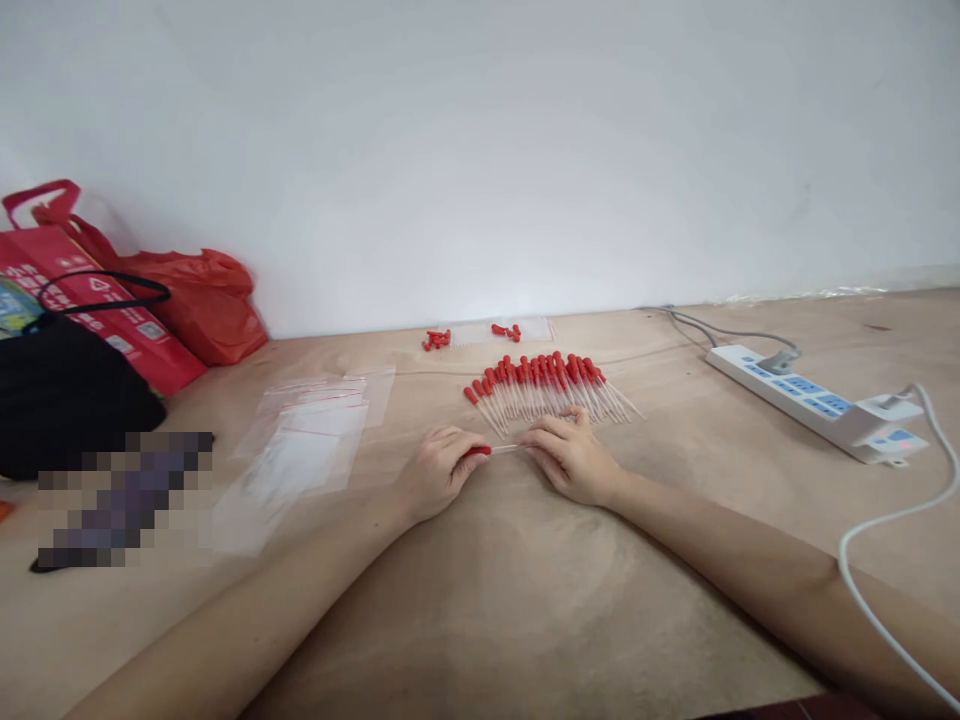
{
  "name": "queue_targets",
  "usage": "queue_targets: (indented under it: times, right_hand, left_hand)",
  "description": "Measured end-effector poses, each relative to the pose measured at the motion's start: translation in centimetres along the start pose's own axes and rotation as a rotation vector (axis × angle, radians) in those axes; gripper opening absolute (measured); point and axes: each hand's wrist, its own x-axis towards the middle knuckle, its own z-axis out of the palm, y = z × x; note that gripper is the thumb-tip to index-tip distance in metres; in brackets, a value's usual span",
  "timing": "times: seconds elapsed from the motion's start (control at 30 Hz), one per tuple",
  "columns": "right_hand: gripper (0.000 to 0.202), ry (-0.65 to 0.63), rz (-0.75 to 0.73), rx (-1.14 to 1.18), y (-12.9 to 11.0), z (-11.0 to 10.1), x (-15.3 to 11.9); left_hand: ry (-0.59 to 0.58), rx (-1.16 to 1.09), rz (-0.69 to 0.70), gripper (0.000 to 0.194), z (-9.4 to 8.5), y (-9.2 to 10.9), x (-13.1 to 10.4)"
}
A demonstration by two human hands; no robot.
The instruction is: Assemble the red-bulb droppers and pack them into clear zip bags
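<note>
Your brown table (480,610) has a red bag (217,305) far off to the left, a white power strip (784,393) to the right with its cord (842,556) crossing in front of your right arm, and flat clear bags (319,430) near your left hand (441,472). Just past your hands lies a row of red-topped tubes (557,368). Between your hands is one thin clear tube (505,448), your left fingers pinching its red end, your right hand (574,462) pinching the other.

Pale plain wall (480,150), light-brown tabletop (480,610), soft light
</note>
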Motion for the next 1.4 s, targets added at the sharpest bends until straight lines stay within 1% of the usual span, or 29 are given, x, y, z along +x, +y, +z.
queue_targets:
  times: [0.23, 0.37, 0.47, 0.57, 0.7, 0.9, 1.17, 1.4]
  right_hand:
    - [0.024, -0.002, -0.005, 0.013, -0.04, 0.2, 0.11]
    - [0.025, 0.012, -0.044, 0.04, -0.07, 0.29, 0.13]
    - [0.025, 0.015, -0.062, 0.05, -0.15, 0.29, 0.18]
    - [0.025, 0.025, -0.039, 0.056, -0.23, 0.22, 0.21]
    - [0.023, 0.045, -0.008, 0.058, -0.29, 0.13, 0.23]
    - [0.022, 0.033, -0.006, 0.056, -0.23, 0.18, 0.2]
    - [0.023, 0.046, -0.034, 0.075, -0.06, 0.33, 0.11]
    - [0.022, 0.026, -0.057, 0.088, 0.15, 0.46, 0.19]
  left_hand:
    - [0.024, -0.079, 0.01, 0.019, 0.22, 0.11, 0.07]
    - [-0.009, -0.135, 0.044, 0.019, 0.39, 0.25, 0.16]
    - [-0.01, -0.143, 0.001, 0.018, 0.37, 0.23, 0.19]
    - [0.001, -0.151, -0.051, 0.017, 0.3, 0.09, 0.17]
    - [0.013, -0.162, -0.06, 0.016, 0.27, 0.01, 0.15]
    - [0.024, -0.172, -0.068, 0.017, 0.14, 0.22, 0.14]
    - [0.027, -0.145, -0.044, 0.015, 0.18, 0.07, 0.17]
    - [0.039, -0.11, 0.018, 0.016, 0.31, -0.05, -0.06]
